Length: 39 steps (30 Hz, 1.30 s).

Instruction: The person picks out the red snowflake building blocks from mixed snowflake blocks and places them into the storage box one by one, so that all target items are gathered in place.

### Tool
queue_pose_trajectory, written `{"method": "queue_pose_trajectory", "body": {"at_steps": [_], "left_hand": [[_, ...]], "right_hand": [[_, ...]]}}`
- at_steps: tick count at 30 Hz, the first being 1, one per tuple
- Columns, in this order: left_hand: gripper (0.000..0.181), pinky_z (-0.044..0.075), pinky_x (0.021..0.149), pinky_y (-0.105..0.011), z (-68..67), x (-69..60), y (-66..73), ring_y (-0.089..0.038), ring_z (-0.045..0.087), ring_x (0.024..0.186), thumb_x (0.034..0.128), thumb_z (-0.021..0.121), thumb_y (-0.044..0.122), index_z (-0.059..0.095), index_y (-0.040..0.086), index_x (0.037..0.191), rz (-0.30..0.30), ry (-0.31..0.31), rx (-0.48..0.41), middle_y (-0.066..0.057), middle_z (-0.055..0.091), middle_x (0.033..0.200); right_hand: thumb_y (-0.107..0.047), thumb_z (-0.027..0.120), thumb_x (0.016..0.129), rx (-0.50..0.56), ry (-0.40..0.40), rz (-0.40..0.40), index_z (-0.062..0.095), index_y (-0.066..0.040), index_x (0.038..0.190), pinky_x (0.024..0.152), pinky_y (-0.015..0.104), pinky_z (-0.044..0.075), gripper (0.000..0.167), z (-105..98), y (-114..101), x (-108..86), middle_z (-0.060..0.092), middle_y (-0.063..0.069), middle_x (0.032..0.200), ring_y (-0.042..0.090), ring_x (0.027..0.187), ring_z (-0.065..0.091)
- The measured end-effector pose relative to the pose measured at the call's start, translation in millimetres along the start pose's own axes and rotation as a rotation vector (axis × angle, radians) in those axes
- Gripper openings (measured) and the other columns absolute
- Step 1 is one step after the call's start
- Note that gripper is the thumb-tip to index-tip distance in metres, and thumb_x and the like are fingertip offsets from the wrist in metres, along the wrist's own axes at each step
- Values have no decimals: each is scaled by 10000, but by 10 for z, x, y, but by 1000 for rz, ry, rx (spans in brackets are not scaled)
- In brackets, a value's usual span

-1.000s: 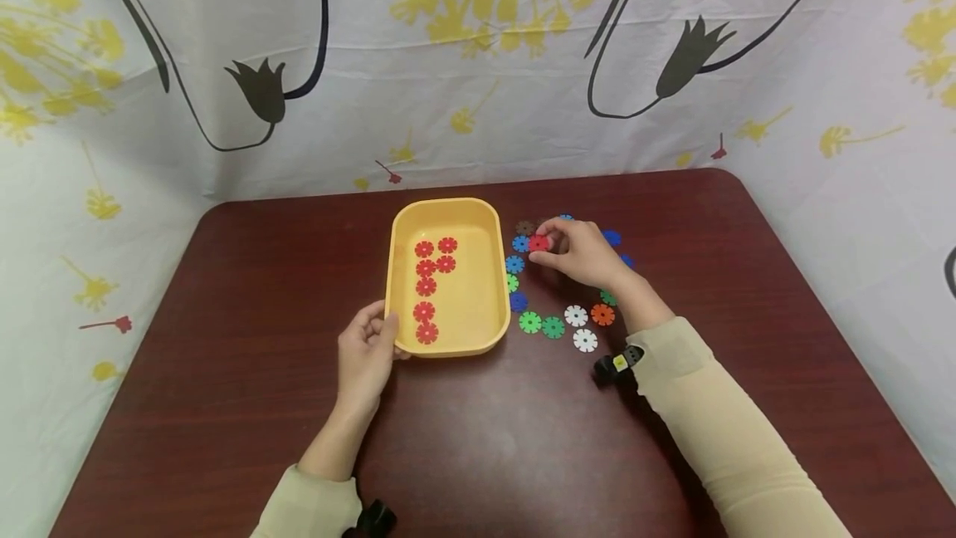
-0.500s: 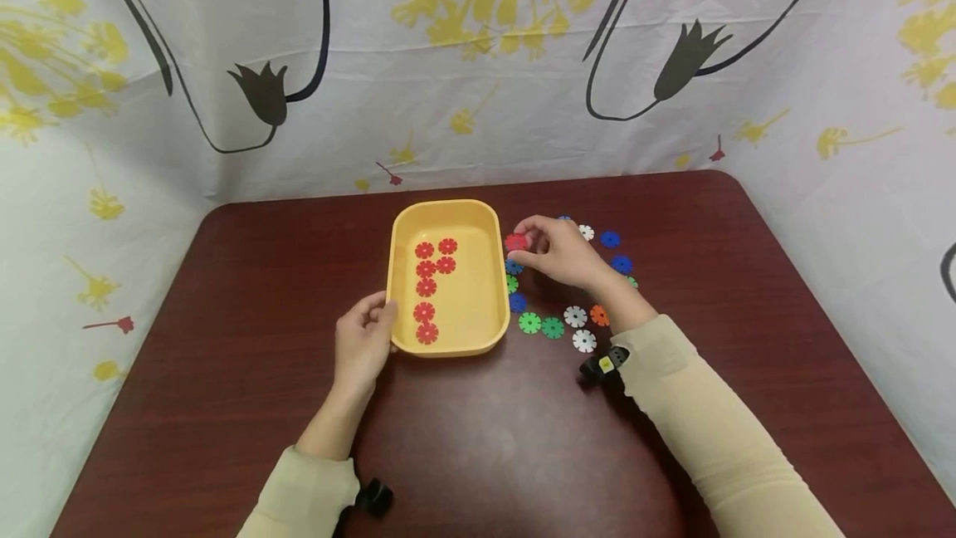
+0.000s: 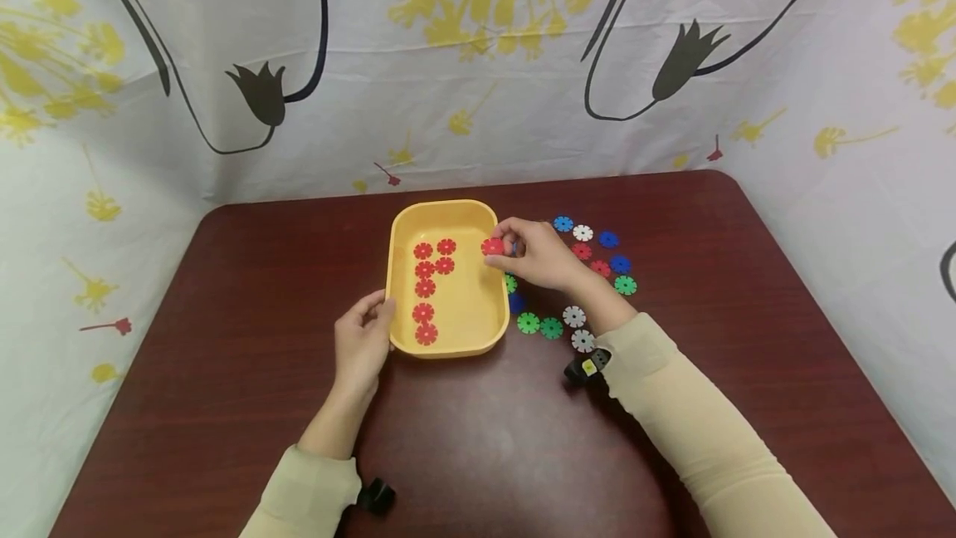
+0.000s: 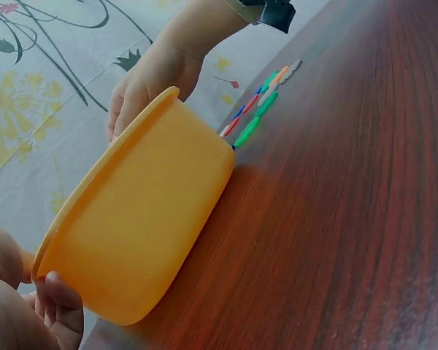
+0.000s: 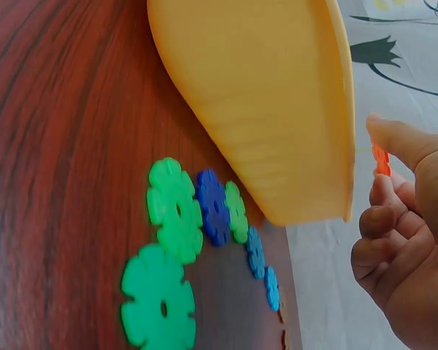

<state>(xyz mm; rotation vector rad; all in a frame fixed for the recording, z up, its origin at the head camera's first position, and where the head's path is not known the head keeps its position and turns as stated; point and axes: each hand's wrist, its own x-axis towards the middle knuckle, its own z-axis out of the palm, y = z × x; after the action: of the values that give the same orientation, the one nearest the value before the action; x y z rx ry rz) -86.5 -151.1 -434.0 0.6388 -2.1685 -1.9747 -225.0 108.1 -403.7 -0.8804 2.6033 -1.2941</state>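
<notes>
A yellow plastic tray [image 3: 470, 305] stands on the table with several red notched discs [image 3: 424, 288] lying in its left half. My left hand [image 3: 363, 339] grips the tray's left rim near the front corner, thumb over the edge; the left wrist view shows its fingers under the rim. Between thumb and fingertips my right hand [image 3: 541, 256] pinches one red notched disc [image 3: 492, 247], held over the tray's right rim toward the back. That disc appears edge-on in the right wrist view, above the rim.
Right of the tray lie several loose notched discs: green [image 3: 551, 328], white [image 3: 573, 316], blue [image 3: 620, 264] and red [image 3: 582, 251]. Some are hidden behind my right hand and forearm. A patterned cloth [image 3: 478, 131] hangs behind the dark wooden table [image 3: 478, 430].
My right hand has carried the pinched red disc leftward, from above the loose discs to over the tray's right rim. My left hand keeps its grip on the tray.
</notes>
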Motion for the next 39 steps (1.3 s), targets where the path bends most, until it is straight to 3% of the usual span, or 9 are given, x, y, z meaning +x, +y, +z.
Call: {"method": "queue_pose_trajectory", "body": {"at_steps": [10,19,26,32,39], "left_hand": [[300,492,489,-183,16,-9,-4,-136,562,653,1009,629,194,667,31,1257,3,15,-9,-81,566,946],[295,482,487,-183,19,-6,-5,-118,548,630,1002,640,189,672,27,1246,18,10,-10,-84,565,936],[296,481,483,-181,12,-1,-10,-108,545,618,1004,638,176,672,14,1249,26,15,-10,-77,558,923],[295,486,486,-186,13,11,-24,-115,554,630,1007,637,186,672,19,1247,24,13,1,-79,562,926],[315,490,490,-185,5,3,-21,-134,574,646,1012,630,185,661,-4,1262,40,7,0,-90,567,927]], "right_hand": [[-205,805,891,28,-16,-42,647,-44,1080,570,270,415,295,139,-100,73,574,38,808,196,642,483],[-233,809,885,-31,-14,-102,663,-49,1087,558,268,405,310,242,-162,133,592,23,847,201,613,482],[-209,829,865,-17,44,-119,673,-13,1073,523,244,394,326,307,-246,183,587,29,827,172,603,481],[-173,814,879,11,-29,-126,663,-1,1107,579,246,466,323,392,-335,254,591,49,851,142,662,536],[-202,772,922,-114,-160,-79,639,-8,1153,676,267,496,330,516,-407,363,613,52,873,166,747,566]]}}
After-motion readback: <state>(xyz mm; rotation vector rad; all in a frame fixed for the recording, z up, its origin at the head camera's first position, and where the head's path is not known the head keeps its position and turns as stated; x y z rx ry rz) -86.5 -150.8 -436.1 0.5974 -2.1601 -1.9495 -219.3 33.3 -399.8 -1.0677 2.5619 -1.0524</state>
